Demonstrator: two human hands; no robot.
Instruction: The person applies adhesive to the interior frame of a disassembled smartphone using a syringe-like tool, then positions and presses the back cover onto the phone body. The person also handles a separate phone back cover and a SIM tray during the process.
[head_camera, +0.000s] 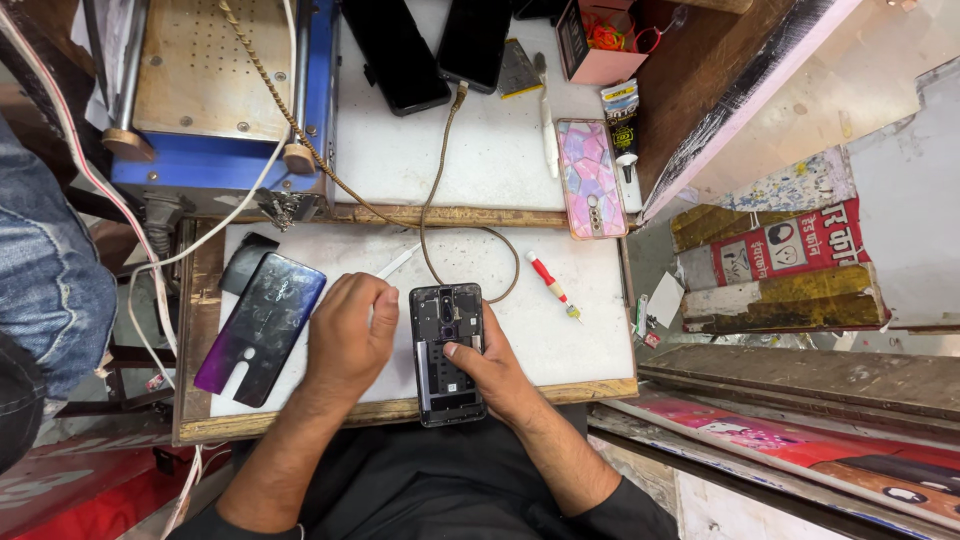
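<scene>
An opened black phone (447, 350) with its back removed lies on the white work board (560, 330). My right hand (490, 368) rests on its right side, thumb pressing the middle of the exposed inside. My left hand (350, 335) sits just left of the phone, fingers curled around a thin white tool (398, 262) that points up and right. A purple-black back cover (260, 325) lies left of that hand.
A red-handled screwdriver (550, 284) lies right of the phone. A brown cable (440, 180) loops to a dark phone (472, 40) on the upper white mat. A pink patterned phone case (590, 178), a blue machine (215, 90) and a pink box (600, 40) stand beyond.
</scene>
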